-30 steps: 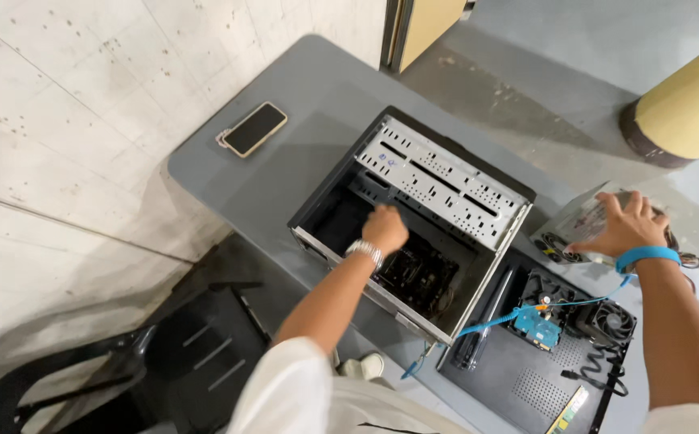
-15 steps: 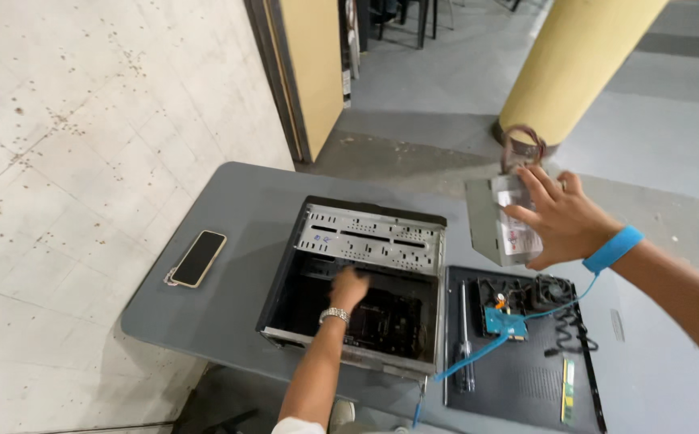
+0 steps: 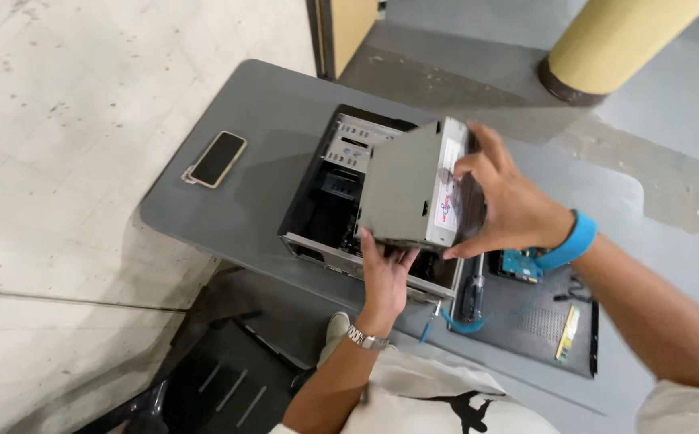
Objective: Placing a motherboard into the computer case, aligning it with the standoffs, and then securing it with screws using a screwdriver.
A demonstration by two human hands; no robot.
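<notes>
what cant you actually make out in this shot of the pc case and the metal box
Head view only:
- Inside of the open computer case: mostly hidden behind the grey metal box and in shadow.
- Left hand: fingertips tucked under the box, so its grip is unseen.
- Right hand: blurred by motion.
- Label on the box's side: too blurred to read.
- Blue part on the side panel: partly covered by the right wrist.

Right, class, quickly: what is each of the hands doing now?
Left hand: supporting the grey metal box from below.
Right hand: gripping the same box's side.
</notes>
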